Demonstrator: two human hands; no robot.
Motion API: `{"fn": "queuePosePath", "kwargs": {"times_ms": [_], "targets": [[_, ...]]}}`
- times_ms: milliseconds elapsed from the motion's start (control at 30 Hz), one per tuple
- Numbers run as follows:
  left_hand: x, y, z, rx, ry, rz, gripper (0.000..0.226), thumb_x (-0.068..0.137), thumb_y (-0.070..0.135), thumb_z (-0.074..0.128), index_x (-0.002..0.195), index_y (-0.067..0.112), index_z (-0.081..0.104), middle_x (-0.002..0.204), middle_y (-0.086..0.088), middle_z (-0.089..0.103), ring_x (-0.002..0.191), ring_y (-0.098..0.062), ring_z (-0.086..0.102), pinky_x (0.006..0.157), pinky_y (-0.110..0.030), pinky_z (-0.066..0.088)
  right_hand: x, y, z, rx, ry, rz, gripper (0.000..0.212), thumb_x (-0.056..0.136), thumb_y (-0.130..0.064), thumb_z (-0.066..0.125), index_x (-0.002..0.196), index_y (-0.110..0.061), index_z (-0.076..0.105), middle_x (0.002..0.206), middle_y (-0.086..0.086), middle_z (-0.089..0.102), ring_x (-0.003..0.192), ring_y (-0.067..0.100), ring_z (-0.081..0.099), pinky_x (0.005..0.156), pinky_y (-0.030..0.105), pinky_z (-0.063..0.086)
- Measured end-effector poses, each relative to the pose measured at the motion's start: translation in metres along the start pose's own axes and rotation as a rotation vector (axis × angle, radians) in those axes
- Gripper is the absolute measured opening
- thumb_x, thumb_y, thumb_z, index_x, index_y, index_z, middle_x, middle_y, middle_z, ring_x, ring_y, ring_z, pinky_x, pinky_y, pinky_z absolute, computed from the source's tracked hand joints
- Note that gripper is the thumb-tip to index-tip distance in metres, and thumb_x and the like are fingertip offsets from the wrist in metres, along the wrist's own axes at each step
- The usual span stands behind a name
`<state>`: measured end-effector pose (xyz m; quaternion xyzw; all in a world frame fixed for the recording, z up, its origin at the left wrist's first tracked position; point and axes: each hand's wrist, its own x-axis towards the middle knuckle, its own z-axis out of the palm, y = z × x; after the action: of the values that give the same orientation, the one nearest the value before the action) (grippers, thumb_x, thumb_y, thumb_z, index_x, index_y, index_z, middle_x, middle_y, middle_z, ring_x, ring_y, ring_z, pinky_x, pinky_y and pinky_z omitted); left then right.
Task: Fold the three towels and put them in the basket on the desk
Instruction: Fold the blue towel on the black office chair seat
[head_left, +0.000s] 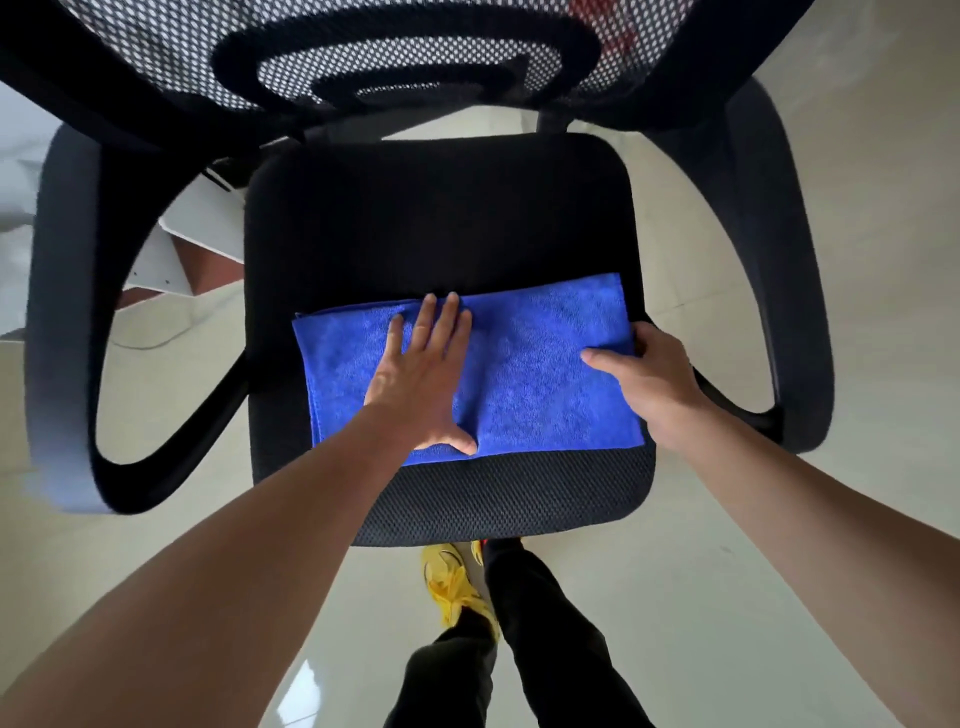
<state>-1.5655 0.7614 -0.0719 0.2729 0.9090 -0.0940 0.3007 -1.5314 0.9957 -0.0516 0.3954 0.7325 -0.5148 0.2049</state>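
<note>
1. Blue towel (540, 384) lies on the chair seat (441, 218), folded to a long rectangle; we judge its folding about half done.
2. Our left hand (421, 384) presses flat on its middle, fingers straight; our right hand (649, 384) pinches its right edge, thumb on top.
3. We see no basket, no surface and no other towels, so all placing looks left to do.

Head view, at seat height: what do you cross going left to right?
Left-side armrest → left hand → right hand → right-side armrest. The blue towel spans under both hands, so it is left out.
</note>
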Motion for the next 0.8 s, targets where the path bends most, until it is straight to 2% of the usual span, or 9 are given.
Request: {"fn": "queuePosePath", "kwargs": {"times_ms": [100, 167, 233, 333, 433, 533, 633, 700, 800], "targets": [[-0.021, -0.015, -0.006, -0.175, 0.078, -0.09, 0.133, 0.061, 0.08, 0.062, 0.152, 0.012, -0.008, 0.161, -0.01, -0.013, 0.148, -0.029, -0.01, 0.12, -0.048, 0.008, -0.018, -0.021, -0.01, 0.023, -0.058, -0.058, 0.026, 0.078, -0.014, 0.077, 0.098, -0.01, 0.06, 0.097, 0.008, 0.069, 0.08, 0.02, 0.064, 0.072, 0.035, 0.053], [-0.044, -0.035, -0.008, -0.371, 0.216, -0.248, 0.105, 0.073, 0.063, 0.066, 0.152, 0.013, 0.017, 0.161, -0.011, 0.01, 0.146, -0.031, 0.014, 0.113, -0.048, 0.023, -0.034, -0.039, -0.011, 0.027, -0.101, -0.11, 0.026, 0.079, -0.013, 0.076, 0.098, -0.012, 0.058, 0.095, 0.007, 0.069, 0.08, 0.019, 0.065, 0.073, 0.036, 0.054], [-0.072, -0.062, -0.005, -0.482, 0.348, -0.405, 0.067, 0.082, 0.038, 0.067, 0.137, 0.008, 0.046, 0.144, -0.017, 0.042, 0.128, -0.038, 0.042, 0.099, -0.051, 0.039, -0.052, -0.06, 0.001, 0.012, -0.157, -0.159, 0.027, 0.08, -0.011, 0.074, 0.1, -0.01, 0.056, 0.093, 0.007, 0.068, 0.078, 0.014, 0.065, 0.07, 0.031, 0.054], [-0.108, -0.092, 0.006, -0.623, 0.333, -0.559, 0.037, 0.087, 0.018, 0.06, 0.122, 0.008, 0.06, 0.116, -0.017, 0.062, 0.104, -0.039, 0.058, 0.085, -0.048, 0.047, -0.072, -0.079, 0.04, -0.058, -0.219, -0.214, 0.028, 0.08, -0.011, 0.073, 0.101, -0.011, 0.054, 0.099, 0.013, 0.067, 0.082, 0.016, 0.065, 0.076, 0.036, 0.056], [-0.137, -0.104, 0.018, -0.765, 0.349, -0.614, 0.031, 0.087, 0.009, 0.055, 0.116, 0.007, 0.064, 0.108, -0.014, 0.067, 0.098, -0.036, 0.062, 0.082, -0.041, 0.048, -0.08, -0.084, 0.095, -0.177, -0.252, -0.245, 0.03, 0.079, -0.018, 0.073, 0.101, -0.013, 0.054, 0.095, 0.009, 0.065, 0.087, 0.025, 0.066, 0.081, 0.04, 0.054], [-0.152, -0.106, 0.029, -0.816, 0.442, -0.544, 0.029, 0.085, 0.002, 0.055, 0.112, 0.003, 0.066, 0.104, -0.015, 0.068, 0.092, -0.036, 0.064, 0.081, -0.041, 0.05, -0.083, -0.081, 0.152, -0.309, -0.252, -0.295, 0.028, 0.08, -0.022, 0.07, 0.098, -0.018, 0.049, 0.079, -0.005, 0.059, 0.076, 0.019, 0.064, 0.072, 0.04, 0.055], [-0.151, -0.106, 0.032, -0.837, 0.525, -0.499, 0.031, 0.083, 0.0, 0.055, 0.112, 0.002, 0.065, 0.105, -0.016, 0.066, 0.091, -0.036, 0.064, 0.08, -0.042, 0.052, -0.081, -0.076, 0.199, -0.41, -0.244, -0.328, 0.027, 0.085, -0.021, 0.064, 0.103, -0.017, 0.045, 0.074, -0.006, 0.057, 0.068, 0.015, 0.059, 0.06, 0.032, 0.048], [-0.147, -0.106, 0.03, -0.858, 0.559, -0.516, 0.033, 0.083, -0.001, 0.052, 0.114, 0.003, 0.064, 0.108, -0.017, 0.064, 0.093, -0.036, 0.063, 0.081, -0.04, 0.051, -0.079, -0.073, 0.217, -0.483, -0.23, -0.328, 0.03, 0.087, -0.021, 0.063, 0.108, -0.014, 0.044, 0.077, -0.004, 0.058, 0.069, 0.014, 0.057, 0.061, 0.03, 0.043], [-0.146, -0.112, 0.033, -0.875, 0.59, -0.55, 0.035, 0.084, -0.002, 0.049, 0.116, 0.003, 0.062, 0.11, -0.017, 0.061, 0.095, -0.036, 0.06, 0.079, -0.038, 0.047, -0.08, -0.061, 0.238, -0.576, -0.262, -0.27, 0.042, 0.081, -0.028, 0.068, 0.113, -0.016, 0.043, 0.097, 0.005, 0.063, 0.086, 0.027, 0.063, 0.076, 0.041, 0.053]]}}
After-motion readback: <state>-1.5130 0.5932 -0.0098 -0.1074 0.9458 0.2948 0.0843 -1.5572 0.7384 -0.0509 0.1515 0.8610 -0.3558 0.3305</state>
